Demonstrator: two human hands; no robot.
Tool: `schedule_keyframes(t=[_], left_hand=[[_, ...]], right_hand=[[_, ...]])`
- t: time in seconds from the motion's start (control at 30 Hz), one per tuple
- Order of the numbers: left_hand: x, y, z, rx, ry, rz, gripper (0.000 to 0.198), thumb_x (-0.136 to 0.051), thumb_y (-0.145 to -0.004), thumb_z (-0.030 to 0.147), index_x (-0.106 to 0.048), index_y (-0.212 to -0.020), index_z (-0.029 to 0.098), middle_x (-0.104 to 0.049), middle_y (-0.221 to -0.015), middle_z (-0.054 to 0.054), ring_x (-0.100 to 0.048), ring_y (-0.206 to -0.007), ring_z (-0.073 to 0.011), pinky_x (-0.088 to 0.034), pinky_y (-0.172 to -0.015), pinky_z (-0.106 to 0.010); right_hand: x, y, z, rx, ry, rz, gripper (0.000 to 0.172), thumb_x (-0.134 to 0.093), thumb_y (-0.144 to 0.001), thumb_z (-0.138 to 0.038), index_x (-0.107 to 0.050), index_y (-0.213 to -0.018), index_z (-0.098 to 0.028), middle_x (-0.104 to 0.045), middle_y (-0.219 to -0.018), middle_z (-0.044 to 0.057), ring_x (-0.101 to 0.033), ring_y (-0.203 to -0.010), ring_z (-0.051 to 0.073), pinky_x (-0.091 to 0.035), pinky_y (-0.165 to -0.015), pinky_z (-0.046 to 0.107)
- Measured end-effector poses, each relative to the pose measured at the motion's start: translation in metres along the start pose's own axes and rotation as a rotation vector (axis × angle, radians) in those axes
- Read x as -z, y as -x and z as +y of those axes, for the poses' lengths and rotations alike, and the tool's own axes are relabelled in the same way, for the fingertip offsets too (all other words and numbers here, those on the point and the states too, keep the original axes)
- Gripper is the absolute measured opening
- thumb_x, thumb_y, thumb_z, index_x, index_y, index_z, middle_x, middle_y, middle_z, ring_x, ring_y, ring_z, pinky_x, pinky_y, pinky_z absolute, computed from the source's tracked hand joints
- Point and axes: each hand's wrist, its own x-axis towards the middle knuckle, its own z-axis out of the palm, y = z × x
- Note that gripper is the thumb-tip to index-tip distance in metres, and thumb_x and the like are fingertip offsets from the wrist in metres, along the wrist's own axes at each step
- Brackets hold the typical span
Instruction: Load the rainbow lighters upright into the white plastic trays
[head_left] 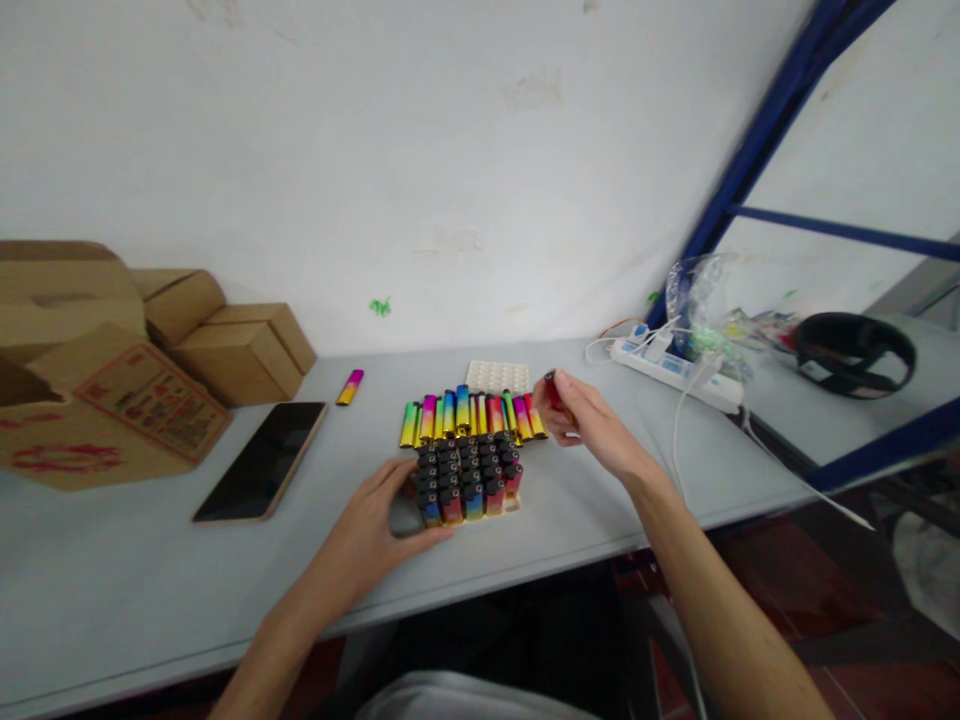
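A tray of upright colourful lighters (pixel 469 482) with black tops stands on the grey table (pixel 135 570). My left hand (pixel 375 530) is wrapped around the tray's left and front side, fingers curled against it. Behind the tray lies a row of loose rainbow lighters (pixel 469 412). My right hand (pixel 589 420) hovers just right of that row, fingers pinched on a red lighter (pixel 553 390). A white empty tray (pixel 497 376) lies behind the row.
A single lighter (pixel 349 387) and a black phone (pixel 262 460) lie left of the tray. Cardboard boxes (pixel 112 380) stack at the far left. A power strip (pixel 675 368) with cables, a plastic bag (pixel 701 300) and a black headband-like item (pixel 855 352) sit at right.
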Motion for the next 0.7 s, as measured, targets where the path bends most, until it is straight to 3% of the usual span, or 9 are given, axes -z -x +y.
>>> schedule_keyframes(t=[0.1,0.3,0.6,0.7], left_hand=[[-0.0005,0.0007,-0.0016,-0.004,-0.010,0.009,0.074,-0.080,-0.074,0.058,-0.061,-0.130,0.014,-0.068,-0.132,-0.015,-0.067,-0.123,-0.0340,-0.053,-0.110,-0.046],[-0.0017,0.0011,-0.0033,-0.014,-0.009,0.037,0.075,-0.080,-0.073,0.061,-0.062,-0.130,0.015,-0.069,-0.132,-0.015,-0.067,-0.122,-0.0343,-0.054,-0.110,-0.046],[0.0005,0.0008,-0.0006,0.011,0.012,0.005,0.072,-0.079,-0.075,0.060,-0.061,-0.129,0.016,-0.068,-0.132,-0.015,-0.067,-0.122,-0.0333,-0.052,-0.111,-0.047],[0.0015,0.0004,0.0008,0.009,0.013,0.009,0.072,-0.079,-0.075,0.060,-0.061,-0.129,0.017,-0.068,-0.132,-0.015,-0.067,-0.122,-0.0340,-0.053,-0.110,-0.048]], right_hand=[[-0.0023,-0.0058,0.0043,-0.037,0.007,0.125,0.059,-0.042,-0.098,-0.067,-0.036,-0.060,-0.022,-0.022,-0.054,-0.008,-0.017,-0.047,0.008,-0.012,-0.045,0.024],[-0.0043,-0.0094,0.0066,-0.079,0.062,0.341,0.043,-0.047,-0.088,-0.053,-0.035,-0.057,-0.025,-0.028,-0.048,-0.006,-0.022,-0.044,0.009,-0.016,-0.043,0.026],[-0.0085,-0.0076,-0.0011,-0.109,0.094,0.321,0.049,-0.045,-0.090,-0.061,-0.035,-0.058,-0.024,-0.026,-0.050,-0.007,-0.019,-0.045,0.008,-0.013,-0.044,0.025],[-0.0075,-0.0076,0.0020,-0.073,0.145,0.320,0.047,-0.044,-0.091,-0.055,-0.035,-0.056,-0.025,-0.028,-0.049,-0.006,-0.022,-0.046,0.010,-0.016,-0.045,0.027]])
